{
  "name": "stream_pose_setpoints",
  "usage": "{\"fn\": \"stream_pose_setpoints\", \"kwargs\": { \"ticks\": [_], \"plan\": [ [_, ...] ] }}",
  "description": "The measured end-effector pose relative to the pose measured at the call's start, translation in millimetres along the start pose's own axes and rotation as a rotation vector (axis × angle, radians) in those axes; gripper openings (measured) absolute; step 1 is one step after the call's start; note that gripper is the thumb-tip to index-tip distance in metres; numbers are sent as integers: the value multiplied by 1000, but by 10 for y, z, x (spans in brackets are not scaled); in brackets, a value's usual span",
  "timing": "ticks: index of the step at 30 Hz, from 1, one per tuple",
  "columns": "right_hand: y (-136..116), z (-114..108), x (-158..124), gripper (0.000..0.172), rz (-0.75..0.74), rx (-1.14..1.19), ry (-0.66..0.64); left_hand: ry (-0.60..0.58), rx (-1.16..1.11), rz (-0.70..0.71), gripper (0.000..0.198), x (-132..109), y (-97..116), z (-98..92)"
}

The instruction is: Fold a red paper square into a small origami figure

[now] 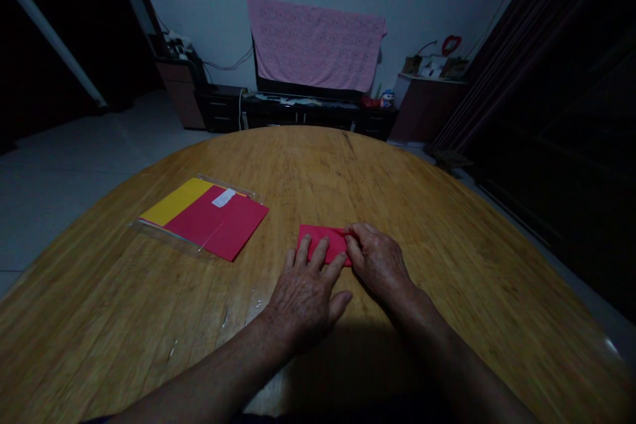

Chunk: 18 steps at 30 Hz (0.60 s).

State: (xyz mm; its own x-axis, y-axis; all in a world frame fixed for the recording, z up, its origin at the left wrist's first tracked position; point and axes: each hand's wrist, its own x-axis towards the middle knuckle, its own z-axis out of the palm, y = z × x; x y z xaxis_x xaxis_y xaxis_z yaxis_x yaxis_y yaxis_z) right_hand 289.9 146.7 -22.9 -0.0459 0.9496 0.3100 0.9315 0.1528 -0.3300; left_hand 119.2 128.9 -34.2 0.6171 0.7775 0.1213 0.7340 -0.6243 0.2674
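A small folded piece of red paper point(322, 233) lies on the round wooden table point(308, 165) in front of me. My left hand point(308, 285) rests on it with fingers spread and pressing its left and middle part flat, the thumb held out to the side. At the paper's right end, my right hand point(375, 255) pinches its upper right edge between thumb and forefinger, and that edge looks slightly raised. The fingers cover part of the paper, so its folds do not show fully.
Left of my hands lies a clear plastic packet point(199, 250) with red and yellow paper sheets point(209, 218) and a white label point(223, 197). Beyond the table, a pink cloth point(318, 43) hangs over a screen on a black cabinet point(223, 109).
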Motion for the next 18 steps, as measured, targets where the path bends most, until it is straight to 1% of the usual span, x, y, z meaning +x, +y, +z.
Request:
{"fn": "stream_pose_setpoints", "kwargs": {
  "ticks": [9, 18],
  "plan": [
    [0, 8, 0, 22, 4, 6, 22, -21, -9, -34, 60, -1, 36, -66],
    [-15, 10, 6, 21, 9, -36, 19, -46, -26, -39, 63, 2, 32, -73]
  ]
}}
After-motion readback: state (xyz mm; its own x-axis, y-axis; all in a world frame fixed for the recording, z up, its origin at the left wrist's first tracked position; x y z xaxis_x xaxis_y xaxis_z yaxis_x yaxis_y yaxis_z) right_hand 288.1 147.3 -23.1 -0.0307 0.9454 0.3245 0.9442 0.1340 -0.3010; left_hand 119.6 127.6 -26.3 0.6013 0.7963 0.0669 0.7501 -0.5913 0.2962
